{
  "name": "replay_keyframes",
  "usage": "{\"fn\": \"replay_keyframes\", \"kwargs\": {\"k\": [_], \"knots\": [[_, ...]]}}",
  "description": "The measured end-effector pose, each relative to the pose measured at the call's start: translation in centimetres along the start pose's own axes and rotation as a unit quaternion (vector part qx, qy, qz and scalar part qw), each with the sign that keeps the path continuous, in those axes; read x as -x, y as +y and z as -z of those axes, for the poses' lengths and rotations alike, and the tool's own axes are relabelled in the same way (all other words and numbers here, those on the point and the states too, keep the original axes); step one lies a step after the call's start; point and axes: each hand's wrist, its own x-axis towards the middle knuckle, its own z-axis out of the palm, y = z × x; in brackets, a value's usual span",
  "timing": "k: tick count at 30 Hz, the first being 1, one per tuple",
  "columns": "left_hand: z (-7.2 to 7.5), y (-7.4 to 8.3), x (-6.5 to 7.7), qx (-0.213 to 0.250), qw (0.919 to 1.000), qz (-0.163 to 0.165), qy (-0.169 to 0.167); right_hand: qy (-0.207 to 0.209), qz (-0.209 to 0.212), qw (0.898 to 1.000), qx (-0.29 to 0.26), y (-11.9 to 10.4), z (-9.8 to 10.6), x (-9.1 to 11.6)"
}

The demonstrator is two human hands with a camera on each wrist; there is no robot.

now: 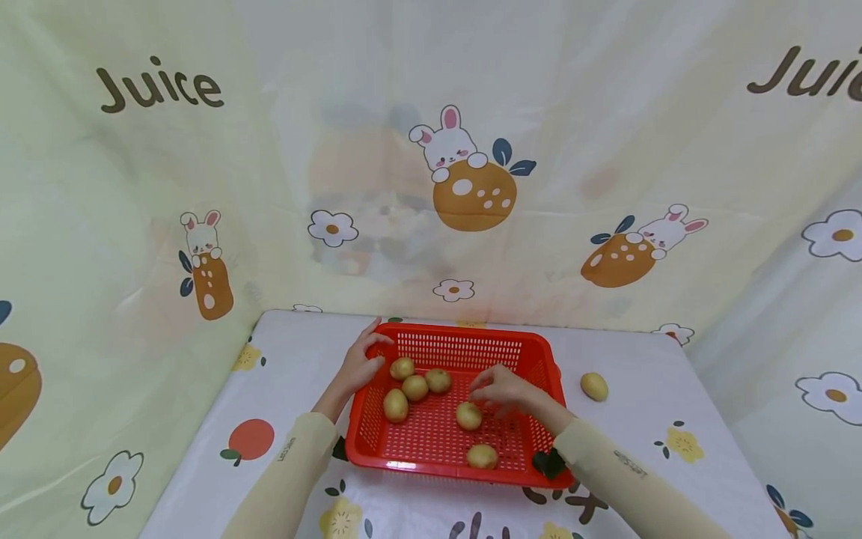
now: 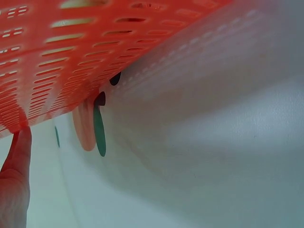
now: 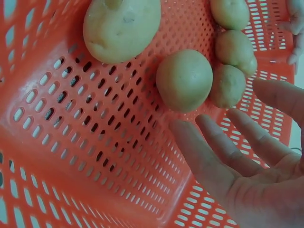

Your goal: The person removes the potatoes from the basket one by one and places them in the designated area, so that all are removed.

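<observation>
A red plastic basket point(image 1: 431, 442) with slotted walls holds several potatoes, four of them clustered toward the left. My left hand point(image 1: 360, 364) is at the basket's left rim near the far corner, and one straight finger point(image 2: 18, 156) meets the basket's outer wall in the left wrist view. Inside the right half, my right hand point(image 1: 503, 389) hovers with fingers spread and nothing between them. Its fingertips are close to a round potato point(image 3: 184, 80) on the basket floor. A larger potato point(image 1: 482, 457) lies by the near wall.
One potato point(image 1: 595, 386) lies on the table right of the basket. The table wears a white printed cloth point(image 1: 303, 337). A printed curtain point(image 1: 384, 150) rises behind the table and along both sides. Dark patches point(image 1: 548, 463) show at the basket's near right corner.
</observation>
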Motion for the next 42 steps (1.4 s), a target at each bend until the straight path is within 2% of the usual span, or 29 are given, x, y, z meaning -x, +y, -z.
{"fn": "replay_keyframes", "kwargs": {"k": [5,11,16,20,25,30,42], "knots": [[0.1,0.0,0.0,-0.005,1.0000,0.000,0.000,-0.012,0.000,1.000,0.007,0.4,-0.3,-0.8],[0.1,-0.3,-0.1,0.000,1.0000,0.002,-0.001,-0.016,-0.022,1.000,-0.003,1.0,-0.7,-1.8],[0.0,-0.2,0.0,0.001,1.0000,0.000,-0.005,-0.027,-0.017,0.999,0.003,0.9,-1.2,-2.0],[0.0,0.0,-0.1,0.001,1.0000,-0.004,-0.002,-0.024,-0.002,1.000,0.015,0.5,-1.4,-2.2],[-0.1,-0.1,-0.2,0.002,1.0000,-0.002,-0.001,-0.024,-0.005,1.000,0.013,0.2,-1.6,-2.2],[-0.2,-0.4,0.0,0.000,1.0000,0.006,-0.004,-0.023,-0.014,1.000,0.012,0.6,-1.7,-2.3],[0.0,-0.2,0.0,-0.001,1.0000,0.005,0.000,-0.010,0.000,1.000,0.005,0.9,-1.8,-2.6]]}}
